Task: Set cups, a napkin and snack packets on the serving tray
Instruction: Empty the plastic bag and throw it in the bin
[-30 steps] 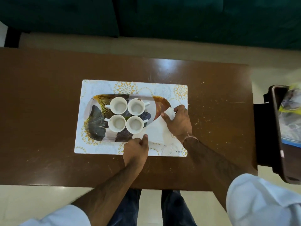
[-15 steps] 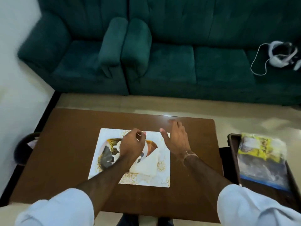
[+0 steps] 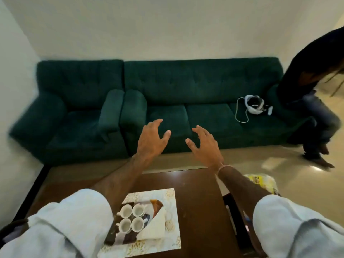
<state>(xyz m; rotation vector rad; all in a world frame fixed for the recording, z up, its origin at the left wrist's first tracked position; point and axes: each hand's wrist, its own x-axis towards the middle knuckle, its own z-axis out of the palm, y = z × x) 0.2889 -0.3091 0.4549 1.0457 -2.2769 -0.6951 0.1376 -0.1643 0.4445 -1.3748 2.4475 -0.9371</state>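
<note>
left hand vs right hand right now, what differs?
The left hand sits slightly higher in the head view than the right hand. The right hand has a thin band at its wrist; the left hand's wrist is bare. The thumbs point toward each other, so the poses mirror. Both are open, fingers spread and curled, holding nothing, raised above the table and away from the tray.

Rolled white sleeves [image 3: 74,216]; a thin thread band [image 3: 223,167] circles the right wrist.
</note>
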